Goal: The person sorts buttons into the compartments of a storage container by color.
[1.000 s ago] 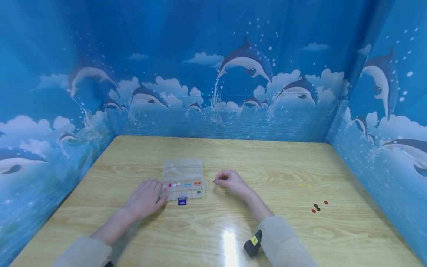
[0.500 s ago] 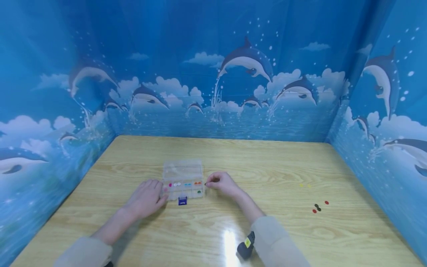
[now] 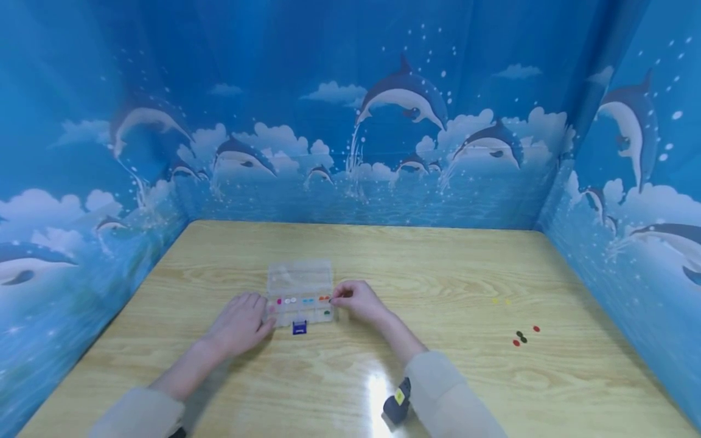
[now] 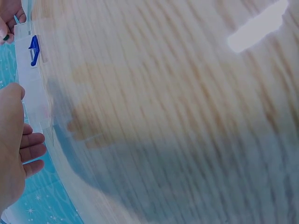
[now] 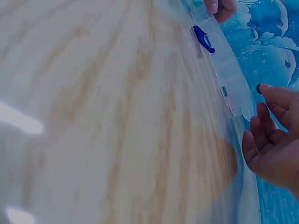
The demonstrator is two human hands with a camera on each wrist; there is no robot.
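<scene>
Two hands on one clear plastic box (image 3: 314, 317), sitting on the table (image 3: 438, 261) left of centre. Long axis runs left-right across the person's front; lid (image 3: 299, 277) is swung back toward the curtain (image 3: 306, 201), blue latch (image 3: 299, 328) faces the person. Right hand (image 3: 358, 301) pinches a small dark disc (image 5: 259, 88) between thumb and index, other fingers loosely bent. Disc sticks out past the fingertips, toward the box, over the right end of the back row, just beside the orange pieces (image 3: 321, 298). Round, so no long axis; tilt and contact with the box I can't tell. Left hand (image 3: 239, 322) is relaxed, fingers extended, at the box's left end, thumb by the front corner; no grip.

Box: rigid, see-through, rectangular, split into small square-ish cells; magenta, white, light-blue and green bits inside. Table: pale wood grain, glossy, hard light reflection. Loose at right: two yellow, two red, two dark flat rounds. Curtain: smooth printed sheet, dolphins and clouds. Sleeves: pale, plain.
</scene>
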